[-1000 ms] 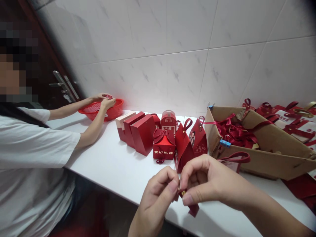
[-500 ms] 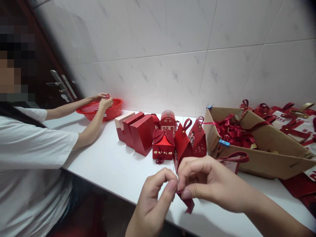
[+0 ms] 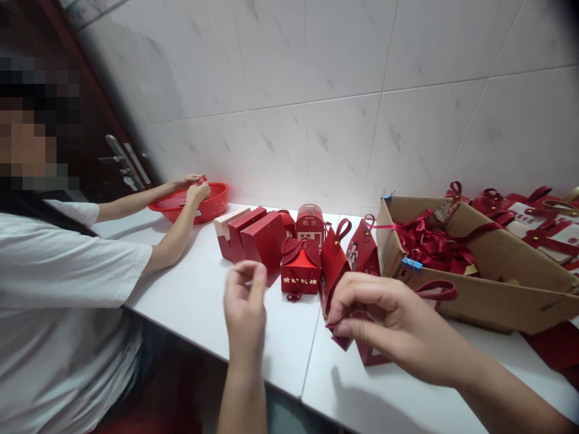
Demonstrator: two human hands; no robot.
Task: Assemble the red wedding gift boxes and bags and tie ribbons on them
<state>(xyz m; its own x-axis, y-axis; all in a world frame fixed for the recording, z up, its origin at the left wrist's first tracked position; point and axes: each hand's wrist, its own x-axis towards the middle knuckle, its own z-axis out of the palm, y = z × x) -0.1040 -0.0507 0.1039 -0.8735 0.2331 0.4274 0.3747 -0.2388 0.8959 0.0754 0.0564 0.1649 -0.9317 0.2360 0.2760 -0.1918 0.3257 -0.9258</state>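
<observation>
My right hand point(image 3: 384, 322) pinches a short dark red ribbon point(image 3: 342, 342) between thumb and fingertips, its end hanging below them over the white table point(image 3: 289, 361). To the left, apart from it, my left hand point(image 3: 246, 301) is raised with the fingers curled in toward the thumb. A small pale glint shows between those fingers, but motion blur keeps me from telling what it is. Behind my right hand stand a red triangular gift box point(image 3: 335, 256) with a ribbon loop and a second red gift box point(image 3: 363, 247). A square red gift box point(image 3: 301, 274) stands between the hands, farther back.
A cardboard box point(image 3: 488, 289) of red ribbons point(image 3: 438, 244) stands at right, with a blue binder clip point(image 3: 412, 263) on its rim. Red-and-white gift bags point(image 3: 543, 223) lie beyond. At left, a co-worker point(image 3: 67, 259) reaches over a red plastic basket point(image 3: 215, 208). Angular red boxes point(image 3: 265, 238) stand near the middle.
My left hand has moved away from the right, leftward and up. My right hand keeps the ribbon in nearly the same place. The view has shifted slightly.
</observation>
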